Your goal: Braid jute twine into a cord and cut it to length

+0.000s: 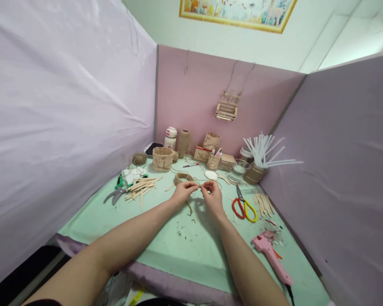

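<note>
Twine [199,187], lying crosswise, pinched in fingers [193,187]

- Just on the near side of the twine coil [184,178], the left fingers [190,184] and right fingers [207,185] block the way.
- Left of the coil: a narrow gap, then the stick pile [142,187].
- Behind the coil: basket [162,160] and wrapped bottle [184,144] stand tall.
- Right of it, past the hands: scissors [239,207].
- Nearer the person than the coil, between the forearms [140,231]: open surface [185,255], flat scraps [185,231] only.

Strand [199,187] between hands [213,194] too small to trace; framed picture [236,13] cut off above.
</note>
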A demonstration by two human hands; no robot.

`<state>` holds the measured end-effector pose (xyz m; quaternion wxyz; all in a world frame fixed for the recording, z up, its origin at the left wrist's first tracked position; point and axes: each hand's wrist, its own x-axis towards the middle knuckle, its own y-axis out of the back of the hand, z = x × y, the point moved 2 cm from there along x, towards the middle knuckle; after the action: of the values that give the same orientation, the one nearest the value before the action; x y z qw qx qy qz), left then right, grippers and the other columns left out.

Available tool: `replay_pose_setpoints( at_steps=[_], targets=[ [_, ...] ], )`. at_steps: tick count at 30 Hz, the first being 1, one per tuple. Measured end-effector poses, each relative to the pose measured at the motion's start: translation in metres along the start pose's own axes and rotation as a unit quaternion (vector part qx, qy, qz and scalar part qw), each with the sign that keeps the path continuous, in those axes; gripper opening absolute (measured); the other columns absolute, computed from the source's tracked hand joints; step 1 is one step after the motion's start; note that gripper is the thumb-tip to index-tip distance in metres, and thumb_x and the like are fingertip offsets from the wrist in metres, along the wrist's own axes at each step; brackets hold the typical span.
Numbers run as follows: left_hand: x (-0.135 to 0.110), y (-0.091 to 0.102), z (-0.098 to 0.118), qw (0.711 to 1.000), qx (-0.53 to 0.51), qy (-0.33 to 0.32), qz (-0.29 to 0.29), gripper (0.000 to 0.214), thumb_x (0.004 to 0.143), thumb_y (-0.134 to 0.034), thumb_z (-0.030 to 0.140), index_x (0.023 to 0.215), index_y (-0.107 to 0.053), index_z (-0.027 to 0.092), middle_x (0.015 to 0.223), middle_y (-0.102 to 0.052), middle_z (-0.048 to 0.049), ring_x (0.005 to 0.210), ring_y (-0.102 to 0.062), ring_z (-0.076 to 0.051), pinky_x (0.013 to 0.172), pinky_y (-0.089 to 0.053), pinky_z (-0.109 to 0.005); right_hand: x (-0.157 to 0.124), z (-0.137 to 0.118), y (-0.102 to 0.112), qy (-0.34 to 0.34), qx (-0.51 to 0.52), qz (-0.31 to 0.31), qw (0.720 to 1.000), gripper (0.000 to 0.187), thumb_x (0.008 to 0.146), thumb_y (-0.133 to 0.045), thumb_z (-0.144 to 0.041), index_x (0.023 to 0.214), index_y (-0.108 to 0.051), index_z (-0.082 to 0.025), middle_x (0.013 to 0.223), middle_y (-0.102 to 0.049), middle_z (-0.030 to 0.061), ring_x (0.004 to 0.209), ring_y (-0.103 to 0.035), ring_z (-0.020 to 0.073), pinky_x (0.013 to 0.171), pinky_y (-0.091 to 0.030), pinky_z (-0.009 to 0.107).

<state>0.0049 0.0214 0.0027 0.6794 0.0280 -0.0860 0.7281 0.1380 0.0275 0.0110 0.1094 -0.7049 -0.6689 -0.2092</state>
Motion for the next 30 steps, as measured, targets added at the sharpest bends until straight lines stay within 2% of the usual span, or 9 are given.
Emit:
replay_pose_setpoints(
  at_steps=[4, 13, 19, 22, 25, 26, 28, 30],
  targets=[
    [-0.002, 0.000, 0.004, 0.998, 0.033, -0.044, 0.007, 0.021, 0.065, -0.065, 0.032, 0.073, -0.068, 0.013, 0.073, -0.066, -0.0048, 0.071, -0.056, -0.015, 0.069, -0.042, -0.027, 0.000, 0.002, 0.002, -0.028, -0.001, 0.006, 1.000, 0.028, 0.069, -0.063, -0.034, 0.087, -0.048, -0.020, 0.079, -0.062, 0.0032, 0.071, -0.058, 0.0163, 0.064, -0.045, 0.029],
    [-0.004, 0.000, 0.007, 0.986, 0.139, -0.089, 0.011, 0.016, 0.070, -0.060, 0.028, 0.072, -0.067, 0.013, 0.072, -0.066, -0.0050, 0.069, -0.056, -0.015, 0.068, -0.042, -0.026, -0.003, -0.007, 0.000, -0.045, 0.002, 0.014, 0.999, 0.030, 0.066, -0.063, -0.029, 0.090, -0.046, -0.021, 0.074, -0.062, 0.0008, 0.069, -0.057, 0.0151, 0.068, -0.043, 0.029],
    [-0.005, -0.001, 0.008, 0.987, 0.137, -0.080, 0.026, 0.013, 0.068, -0.059, 0.026, 0.065, -0.063, 0.014, 0.066, -0.061, -0.0015, 0.065, -0.052, -0.013, 0.065, -0.040, -0.024, -0.006, -0.010, -0.004, -0.025, 0.002, 0.014, 1.000, 0.028, 0.067, -0.060, -0.027, 0.091, -0.046, -0.021, 0.074, -0.059, 0.0002, 0.067, -0.054, 0.0146, 0.065, -0.043, 0.028],
    [-0.003, -0.002, 0.004, 0.997, 0.075, -0.028, 0.024, 0.013, 0.066, -0.061, 0.026, 0.063, -0.061, 0.013, 0.060, -0.056, 0.0008, 0.058, -0.047, -0.010, 0.057, -0.036, -0.022, -0.007, -0.010, -0.005, -0.015, -0.001, 0.007, 1.000, 0.029, 0.068, -0.059, -0.027, 0.093, -0.045, -0.021, 0.076, -0.058, 0.0002, 0.066, -0.053, 0.0137, 0.063, -0.043, 0.027],
    [-0.001, -0.004, 0.001, 0.995, -0.067, 0.080, -0.002, 0.013, 0.065, -0.062, 0.024, 0.061, -0.058, 0.012, 0.056, -0.050, 0.0020, 0.051, -0.041, -0.006, 0.047, -0.028, -0.018, -0.008, -0.011, -0.006, 0.003, -0.010, -0.002, 1.000, 0.029, 0.071, -0.057, -0.026, 0.096, -0.044, -0.021, 0.079, -0.057, 0.0006, 0.067, -0.053, 0.0133, 0.063, -0.043, 0.027],
    [0.000, -0.004, 0.000, 0.983, -0.124, 0.134, -0.019, 0.012, 0.065, -0.063, 0.022, 0.060, -0.056, 0.012, 0.055, -0.048, 0.0022, 0.050, -0.039, -0.005, 0.044, -0.026, -0.017, -0.009, -0.012, -0.006, 0.012, -0.014, -0.006, 1.000, 0.028, 0.071, -0.056, -0.026, 0.096, -0.043, -0.021, 0.080, -0.057, 0.0006, 0.067, -0.053, 0.0132, 0.063, -0.043, 0.027],
    [-0.001, -0.006, 0.000, 0.942, -0.220, 0.246, -0.061, 0.010, 0.065, -0.062, 0.018, 0.062, -0.055, 0.012, 0.055, -0.046, 0.0023, 0.047, -0.037, -0.004, 0.041, -0.023, -0.015, -0.010, -0.015, -0.006, 0.034, -0.025, -0.017, 0.999, 0.026, 0.072, -0.055, -0.025, 0.095, -0.044, -0.022, 0.080, -0.056, 0.0005, 0.067, -0.051, 0.0129, 0.063, -0.043, 0.026],
    [-0.001, -0.006, 0.001, 0.904, -0.268, 0.320, -0.091, 0.008, 0.065, -0.062, 0.016, 0.065, -0.056, 0.012, 0.055, -0.046, 0.0020, 0.046, -0.037, -0.004, 0.039, -0.022, -0.014, -0.011, -0.017, -0.006, 0.048, -0.032, -0.027, 0.998, 0.021, 0.073, -0.055, -0.024, 0.091, -0.045, -0.022, 0.080, -0.056, 0.0004, 0.067, -0.050, 0.0129, 0.063, -0.042, 0.027]
  ],
)
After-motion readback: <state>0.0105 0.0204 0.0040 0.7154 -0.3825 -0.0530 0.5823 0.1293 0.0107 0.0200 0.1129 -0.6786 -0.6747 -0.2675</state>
